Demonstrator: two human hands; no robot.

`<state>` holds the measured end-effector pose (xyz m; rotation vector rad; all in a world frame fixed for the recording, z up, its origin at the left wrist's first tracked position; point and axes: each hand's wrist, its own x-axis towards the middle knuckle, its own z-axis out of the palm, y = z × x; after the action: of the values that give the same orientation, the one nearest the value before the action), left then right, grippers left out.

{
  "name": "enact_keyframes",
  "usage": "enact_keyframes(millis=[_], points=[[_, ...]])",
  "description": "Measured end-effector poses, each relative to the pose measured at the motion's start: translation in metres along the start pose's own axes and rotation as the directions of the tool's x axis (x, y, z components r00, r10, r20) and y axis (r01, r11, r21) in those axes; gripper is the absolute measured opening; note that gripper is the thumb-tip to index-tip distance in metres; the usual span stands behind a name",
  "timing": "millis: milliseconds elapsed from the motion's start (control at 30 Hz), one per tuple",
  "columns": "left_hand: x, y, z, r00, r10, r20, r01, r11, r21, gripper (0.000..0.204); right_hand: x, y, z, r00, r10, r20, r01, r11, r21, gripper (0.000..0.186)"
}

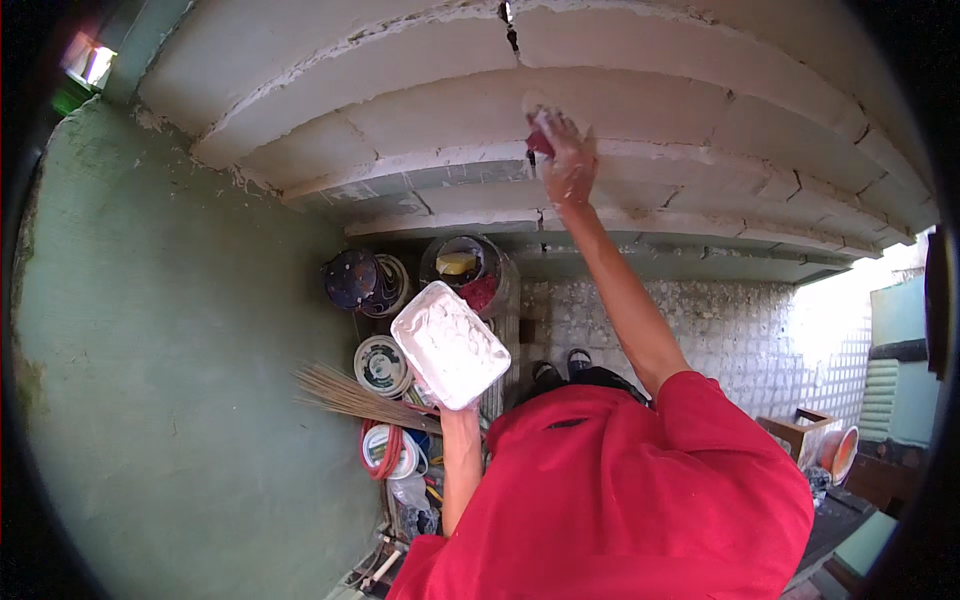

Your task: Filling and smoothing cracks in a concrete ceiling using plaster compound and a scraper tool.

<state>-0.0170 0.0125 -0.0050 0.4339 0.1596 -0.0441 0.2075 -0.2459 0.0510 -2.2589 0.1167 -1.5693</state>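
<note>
My right hand [568, 160], smeared with white, is raised to a white plastered panel surface [620, 105] with cracks and ridged seams, its fingers closed on a small red tool [539, 141] at a joint between boards. The tool's exact kind is blurred. My left hand [424, 385] holds a rectangular white container [450, 345] of pale, creamy paste from beneath, most of its fingers hidden by it. The container is over a group of buckets, below and left of my right hand.
A green wall [160, 350] runs along the left. Buckets [380, 365], a drum [498, 265], a twig broom [330, 385] and red hose [390, 460] crowd its foot. My sandalled feet stand on a speckled tiled floor [650, 320]. Wooden boxes [795, 435] and a dark bench [830, 525] sit at right.
</note>
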Motion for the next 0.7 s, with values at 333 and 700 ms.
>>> enact_keyframes(millis=[333, 700], points=[[-0.019, -0.036, 0.013, 0.995, 0.089, -0.040, -0.090, 0.996, -0.028, 0.075, -0.016, 0.006, -0.021, 0.319, 0.657, 0.683, -0.645, -0.377, 0.665, 0.019], [0.010, -0.033, 0.020, 1.000, -0.006, -0.025, 0.005, 0.999, -0.051, 0.068, -0.026, -0.028, -0.014, 0.223, 0.634, 0.740, -0.640, -0.478, 0.602, 0.015]])
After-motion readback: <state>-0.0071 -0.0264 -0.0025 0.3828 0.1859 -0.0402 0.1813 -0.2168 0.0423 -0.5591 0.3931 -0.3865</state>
